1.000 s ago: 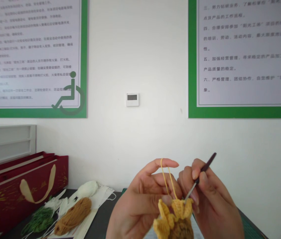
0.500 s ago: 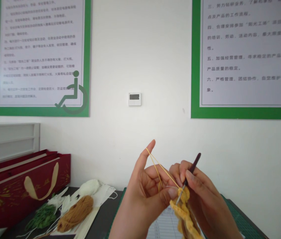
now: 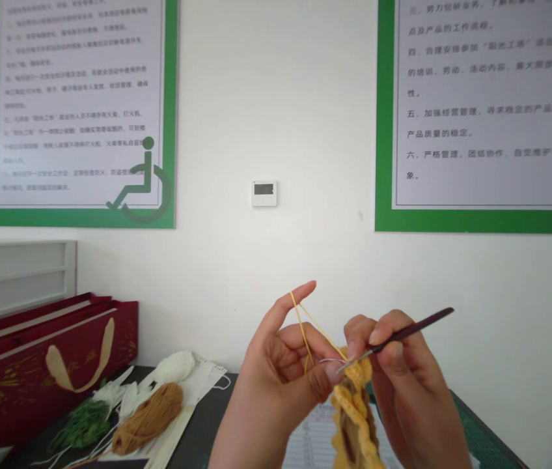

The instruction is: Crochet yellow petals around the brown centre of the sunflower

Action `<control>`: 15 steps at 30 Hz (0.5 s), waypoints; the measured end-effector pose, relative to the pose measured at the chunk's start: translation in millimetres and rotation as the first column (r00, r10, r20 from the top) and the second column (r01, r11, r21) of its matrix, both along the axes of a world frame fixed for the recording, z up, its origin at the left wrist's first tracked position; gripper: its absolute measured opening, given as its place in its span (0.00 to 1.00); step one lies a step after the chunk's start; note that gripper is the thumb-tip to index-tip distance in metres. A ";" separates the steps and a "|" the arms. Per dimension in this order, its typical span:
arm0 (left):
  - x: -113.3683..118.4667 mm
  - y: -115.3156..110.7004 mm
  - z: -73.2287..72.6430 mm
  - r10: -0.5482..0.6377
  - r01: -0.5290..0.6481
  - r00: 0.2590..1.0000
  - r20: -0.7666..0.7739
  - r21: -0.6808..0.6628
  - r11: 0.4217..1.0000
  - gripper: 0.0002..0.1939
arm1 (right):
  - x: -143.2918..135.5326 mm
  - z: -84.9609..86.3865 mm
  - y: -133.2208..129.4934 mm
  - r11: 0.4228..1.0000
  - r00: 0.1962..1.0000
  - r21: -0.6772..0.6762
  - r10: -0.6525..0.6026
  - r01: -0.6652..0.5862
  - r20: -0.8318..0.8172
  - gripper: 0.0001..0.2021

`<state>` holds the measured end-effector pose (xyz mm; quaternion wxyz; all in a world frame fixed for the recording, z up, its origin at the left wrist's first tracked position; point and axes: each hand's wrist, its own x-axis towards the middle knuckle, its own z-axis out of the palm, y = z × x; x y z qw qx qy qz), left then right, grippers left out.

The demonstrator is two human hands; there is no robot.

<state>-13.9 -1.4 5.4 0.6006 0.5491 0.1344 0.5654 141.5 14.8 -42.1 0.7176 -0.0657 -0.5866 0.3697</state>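
A yellow crocheted piece point(image 3: 354, 417) hangs between my hands, its edge scalloped. My left hand point(image 3: 286, 371) pinches the top of it between thumb and fingers. Yellow yarn point(image 3: 322, 332) loops over the raised left index finger and runs down to the work. In my right hand point(image 3: 403, 371) is a crochet hook point(image 3: 417, 326) with a dark handle, gripped between thumb and fingers and slanting up to the right. Its metal tip reaches the top of the piece beside my left thumb. A thin pale strand also shows there.
Left on the dark table point(image 3: 202, 417) lie a brown yarn skein point(image 3: 151, 417), green yarn point(image 3: 81, 423) and white yarn point(image 3: 176, 368). Behind them stands a red gift bag point(image 3: 95, 352). A printed sheet point(image 3: 310, 436) and a green cutting mat point(image 3: 485, 436) lie beneath my hands.
The crochet hook has swung from steep to a lower slant, its handle end moving right and its tip left towards my left thumb. My left index finger has tipped slightly right.
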 end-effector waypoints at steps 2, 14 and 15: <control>-0.5 0.6 -0.6 0.011 -0.010 1.000 -0.026 0.007 1.000 0.42 | 1.2 0.2 0.9 0.999 0.999 0.030 -0.045 0.044 0.006 0.06; 0.2 -6.4 3.1 0.023 -0.025 0.998 -0.067 -0.031 0.999 0.37 | 6.4 11.8 -4.1 0.907 0.948 0.302 -0.317 0.294 0.028 0.05; 0.3 -6.5 3.2 0.023 -0.026 0.997 -0.067 -0.035 0.999 0.37 | 7.5 12.2 -4.4 0.896 0.942 0.324 -0.332 0.303 0.038 0.05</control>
